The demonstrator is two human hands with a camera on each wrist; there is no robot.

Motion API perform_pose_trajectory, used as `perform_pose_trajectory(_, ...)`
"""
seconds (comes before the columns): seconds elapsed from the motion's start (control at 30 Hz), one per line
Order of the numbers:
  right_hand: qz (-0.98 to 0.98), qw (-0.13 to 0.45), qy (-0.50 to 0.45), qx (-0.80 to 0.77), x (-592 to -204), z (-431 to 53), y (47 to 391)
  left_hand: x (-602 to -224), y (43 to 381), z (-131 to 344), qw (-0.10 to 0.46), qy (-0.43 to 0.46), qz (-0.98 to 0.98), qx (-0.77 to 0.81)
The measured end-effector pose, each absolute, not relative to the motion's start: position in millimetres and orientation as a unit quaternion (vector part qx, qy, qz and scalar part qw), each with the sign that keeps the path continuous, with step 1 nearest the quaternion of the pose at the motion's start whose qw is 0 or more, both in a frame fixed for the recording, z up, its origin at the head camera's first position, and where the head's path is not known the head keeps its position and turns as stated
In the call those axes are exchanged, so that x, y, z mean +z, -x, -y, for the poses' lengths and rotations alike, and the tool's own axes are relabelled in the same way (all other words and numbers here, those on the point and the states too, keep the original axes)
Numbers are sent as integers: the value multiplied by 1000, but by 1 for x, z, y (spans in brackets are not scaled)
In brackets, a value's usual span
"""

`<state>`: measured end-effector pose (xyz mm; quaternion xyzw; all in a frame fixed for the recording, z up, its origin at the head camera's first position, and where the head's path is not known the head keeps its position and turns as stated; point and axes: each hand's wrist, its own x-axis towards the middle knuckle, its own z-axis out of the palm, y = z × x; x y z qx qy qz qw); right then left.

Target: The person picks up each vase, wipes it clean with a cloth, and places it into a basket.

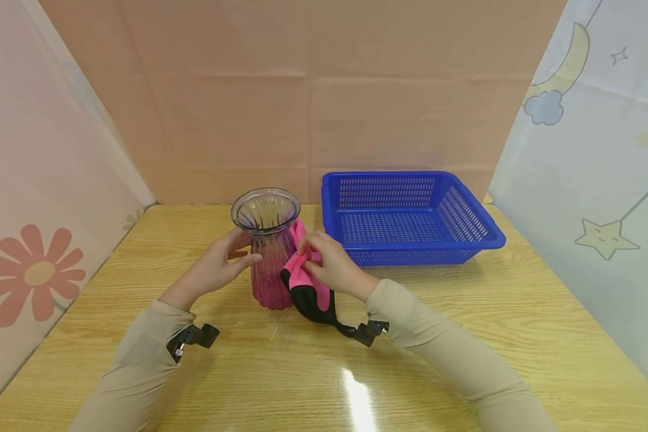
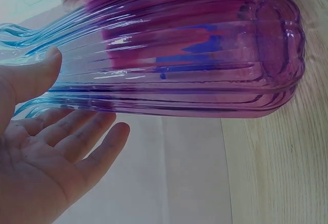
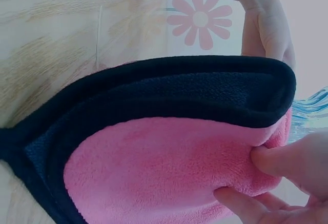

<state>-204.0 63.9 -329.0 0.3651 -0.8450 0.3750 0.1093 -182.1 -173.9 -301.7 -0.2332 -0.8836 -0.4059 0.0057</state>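
Observation:
A ribbed glass vase (image 1: 270, 264), clear at the flared rim and pink-purple below, stands in front of the person. My left hand (image 1: 224, 261) holds it at the neck from the left; in the left wrist view the thumb (image 2: 48, 70) lies on the near side and the fingers go partly behind the glass. On the vase's right side is a pink plush cloth with black edging (image 1: 310, 294), tapering to a black strap end. My right hand (image 1: 329, 261) pinches the pink part between thumb and fingers, bunching it against the vase.
A blue plastic basket (image 1: 410, 255) with slotted walls sits at the back right, close behind the right hand. The wood-grain table (image 1: 259, 384) stretches toward the front. A thin pale strand (image 1: 277, 327) lies by the vase's base. Printed cloth walls enclose the sides.

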Motion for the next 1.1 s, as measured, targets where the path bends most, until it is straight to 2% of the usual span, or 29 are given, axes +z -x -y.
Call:
perform_pose_trajectory(0.47, 854, 88, -351, 374, -333, -63, 202, -303, 182, 174, 3, 233, 880, -413)
perform_pose_trajectory(1.1, 833, 115, -359, 404, -328, -64, 201, -303, 184, 175, 3, 236, 879, -414)
